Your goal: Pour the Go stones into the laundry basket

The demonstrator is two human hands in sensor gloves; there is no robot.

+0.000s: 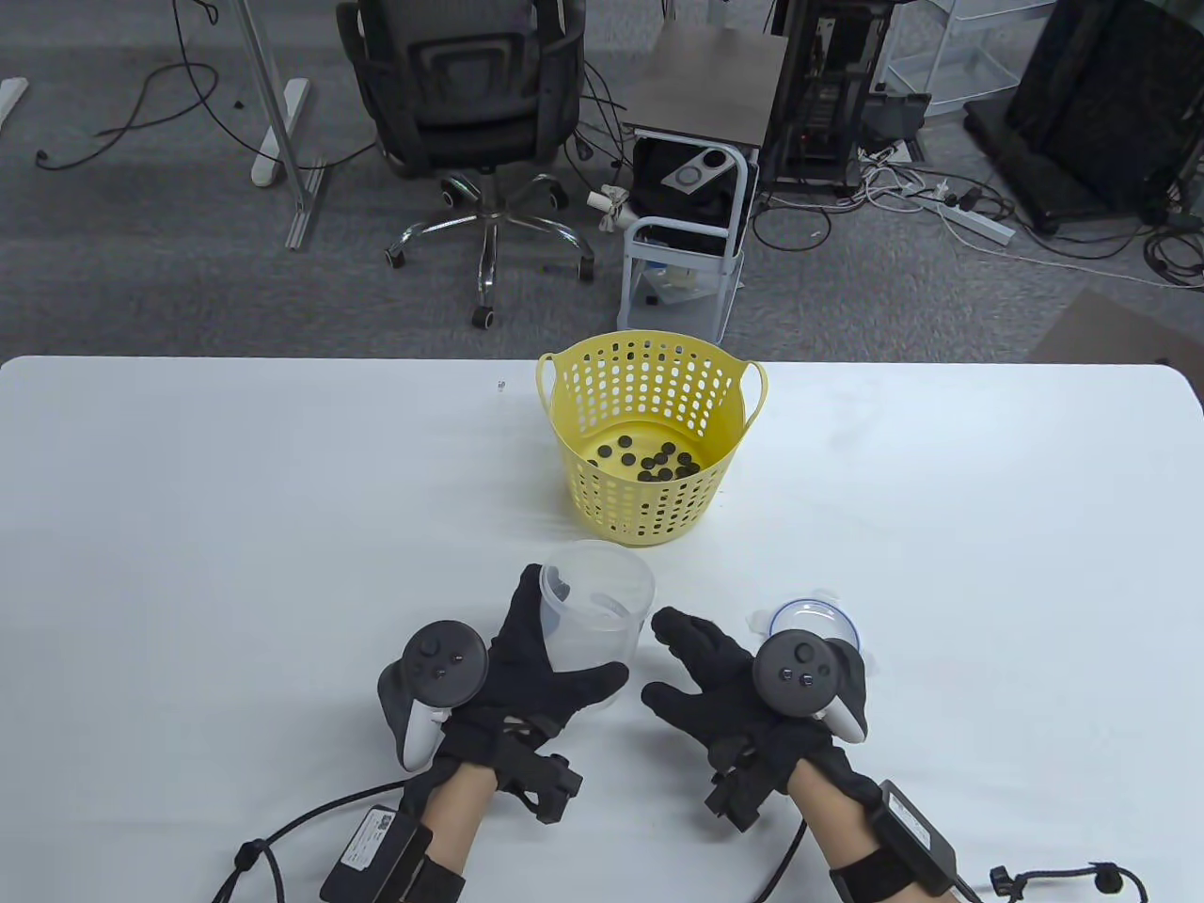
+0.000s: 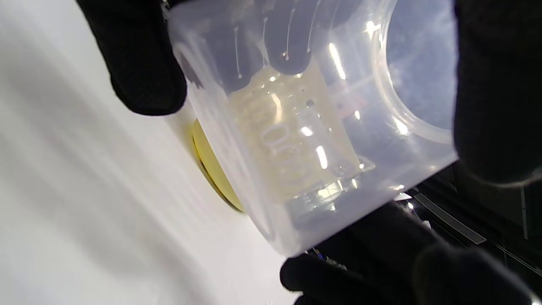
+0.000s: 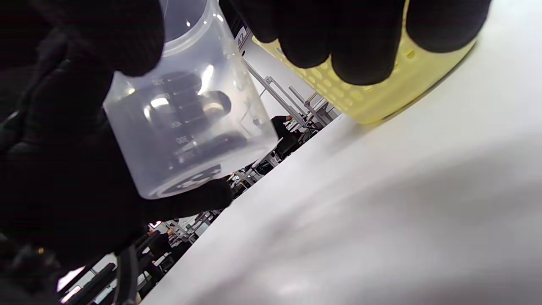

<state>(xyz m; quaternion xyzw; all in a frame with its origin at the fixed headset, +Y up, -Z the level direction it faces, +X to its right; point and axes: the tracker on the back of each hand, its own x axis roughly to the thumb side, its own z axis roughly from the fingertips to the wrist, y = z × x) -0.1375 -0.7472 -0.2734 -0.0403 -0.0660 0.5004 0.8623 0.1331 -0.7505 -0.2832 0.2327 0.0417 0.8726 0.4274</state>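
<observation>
A yellow perforated laundry basket (image 1: 649,433) stands at the table's far middle, with several black Go stones (image 1: 649,463) on its bottom. My left hand (image 1: 527,663) grips a clear plastic measuring cup (image 1: 594,602) just in front of the basket, held above the table. The cup looks empty in the left wrist view (image 2: 305,127); the right wrist view shows it (image 3: 186,123) with dark shapes behind its wall, which I cannot tell apart from glove fingers. My right hand (image 1: 701,663) is open and empty, right of the cup, not touching it.
A round clear lid (image 1: 814,625) lies on the white table (image 1: 235,527) behind my right hand. A tiny clear object (image 1: 501,386) lies left of the basket. An office chair and a cart stand beyond the far edge.
</observation>
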